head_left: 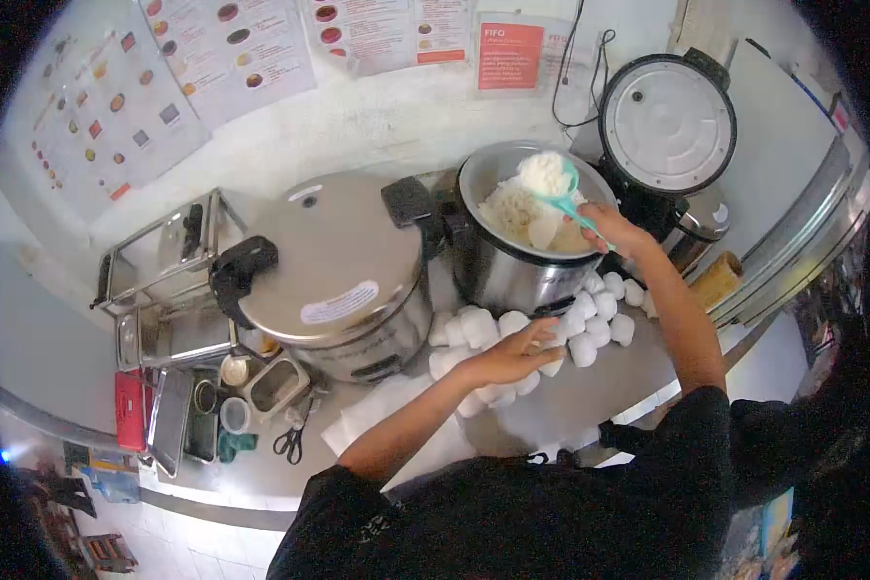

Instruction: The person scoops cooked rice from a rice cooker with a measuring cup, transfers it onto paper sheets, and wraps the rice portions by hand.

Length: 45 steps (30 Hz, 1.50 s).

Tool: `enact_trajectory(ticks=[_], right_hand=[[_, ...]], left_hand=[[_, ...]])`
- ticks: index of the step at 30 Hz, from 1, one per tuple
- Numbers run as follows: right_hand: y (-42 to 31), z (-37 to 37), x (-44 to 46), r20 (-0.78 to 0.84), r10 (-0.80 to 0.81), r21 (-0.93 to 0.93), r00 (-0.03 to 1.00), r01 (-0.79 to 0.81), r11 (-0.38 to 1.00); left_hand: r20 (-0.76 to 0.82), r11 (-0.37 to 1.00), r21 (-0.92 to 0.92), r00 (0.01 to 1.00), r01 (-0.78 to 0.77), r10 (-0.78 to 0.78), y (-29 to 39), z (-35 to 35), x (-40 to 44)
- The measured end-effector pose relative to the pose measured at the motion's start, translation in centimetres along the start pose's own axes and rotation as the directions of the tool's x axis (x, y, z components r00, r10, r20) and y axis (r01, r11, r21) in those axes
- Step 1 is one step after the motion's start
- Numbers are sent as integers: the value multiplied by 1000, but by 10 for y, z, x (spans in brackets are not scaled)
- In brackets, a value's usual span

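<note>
My right hand (609,230) is closed round the handle of a turquoise rice scoop (572,205). A heap of white rice (543,176) fills the scoop, held over the open rice cooker (512,275). Loose rice (505,208) lies inside the cooker's pot, along with a pale rounded piece (543,230) I cannot make out. My left hand (512,358) reaches out with its fingers apart, just over or touching several white wrapped bundles (604,304) on the steel counter. I cannot tell whether its fingertips press on them.
A large closed rice cooker (333,251) stands to the left. The open cooker's lid (669,121) is tipped up behind. Black scissors (290,443), metal containers (278,384), a plastic cup (234,416) and white sheets (377,411) lie at the left. A steel rack (169,251) stands beyond.
</note>
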State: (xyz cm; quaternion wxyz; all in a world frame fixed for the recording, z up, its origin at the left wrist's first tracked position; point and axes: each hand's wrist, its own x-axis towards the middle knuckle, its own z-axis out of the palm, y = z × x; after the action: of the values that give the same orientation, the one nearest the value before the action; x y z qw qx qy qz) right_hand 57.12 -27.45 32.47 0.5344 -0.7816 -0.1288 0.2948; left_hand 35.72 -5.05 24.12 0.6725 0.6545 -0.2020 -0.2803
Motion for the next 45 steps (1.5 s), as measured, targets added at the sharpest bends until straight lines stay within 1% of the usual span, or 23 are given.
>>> enact_trajectory(ticks=[1, 4, 5, 6, 8, 9, 11, 13, 15, 17, 20, 22, 23, 25, 28, 29, 30, 32, 35, 38, 40, 41, 45], right_hand=[[3, 2, -2, 8, -29, 153, 1000, 27, 988], [-9, 52, -4, -276, -92, 508, 957, 227, 831], [-18, 61, -2, -232, -91, 660, 968, 226, 717], [-20, 66, 1, -278, -148, 585, 949, 290, 757], [-15, 68, 13, -353, -277, 417, 894, 415, 808], [-2, 58, 37, -375, -264, 567, 889, 445, 693], [-1, 47, 47, -466, -223, 504, 856, 464, 729], [-10, 42, 44, -562, -187, 417, 806, 471, 778], [4, 20, 54, -541, -302, 201, 785, 470, 860], [42, -25, 88, -468, -453, -119, 759, 453, 883], [-3, 20, 41, -274, -216, 474, 937, 327, 818], [-14, 41, 30, -43, -320, 484, 946, 300, 822], [-9, 41, 41, -33, -268, 369, 963, 260, 892], [2, 29, 84, 182, -402, 296, 897, 340, 893], [33, -8, 128, 5, -516, -198, 856, 507, 839], [27, -7, 138, 1, -501, -315, 866, 476, 822], [24, -5, 148, -3, -483, -427, 875, 436, 792], [21, 8, 169, 19, -458, -585, 889, 382, 716], [18, 30, 192, 50, -422, -749, 905, 313, 583], [14, 37, 201, 59, -396, -850, 916, 255, 462], [10, 31, 205, 74, -387, -892, 919, 235, 386], [13, 21, 206, 91, -382, -909, 920, 233, 345], [18, -53, 202, 223, -353, -944, 909, 292, 154]], left_hand=[[-111, 983, 12, 976, -186, 186, -11, 8, 7], [-341, 950, 83, 887, -301, 311, 7, -8, 29], [-463, 946, 80, 829, -313, 314, 2, -23, 52], [-575, 943, 78, 758, -324, 308, -4, -42, 76], [-581, 911, -141, 777, -388, 241, 10, -72, 103], [-599, 910, -211, 783, -358, 169, 31, -72, 107], [-627, 888, -341, 778, -309, 30, 84, -70, 105], [-613, 948, -235, 789, -216, 28, 93, -82, 120], [-671, 978, -114, 739, -175, 55, 87, -99, 151], [-621, 975, -168, 784, -143, 8, 98, -101, 155], [-318, 969, -71, 926, -238, 204, 82, -121, 179], [-381, 980, -38, 909, -194, 165, 68, -126, 205], [-413, 977, 65, 886, -203, 211, 62, -138, 217], [-473, 899, 430, 827, -86, 305, 55, -163, 234], [-477, 506, 831, 765, 232, 433, 24, -201, 241], [-499, 435, 850, 724, 298, 477, 11, -207, 233], [-515, 430, 855, 574, 291, 636, -8, -203, 222], [-612, 586, 776, 505, 233, 608, -13, -189, 186], [-709, 964, 267, 679, 8, 190, 0, -164, 134], [-610, 825, 540, 753, 167, 247, -31, -163, 134], [-597, 823, 567, 707, 38, 379, -53, -175, 141], [-444, 534, 835, 732, 131, 516, -68, -198, 154], [-124, 89, 992, 696, 86, 707, -96, -231, 189]])
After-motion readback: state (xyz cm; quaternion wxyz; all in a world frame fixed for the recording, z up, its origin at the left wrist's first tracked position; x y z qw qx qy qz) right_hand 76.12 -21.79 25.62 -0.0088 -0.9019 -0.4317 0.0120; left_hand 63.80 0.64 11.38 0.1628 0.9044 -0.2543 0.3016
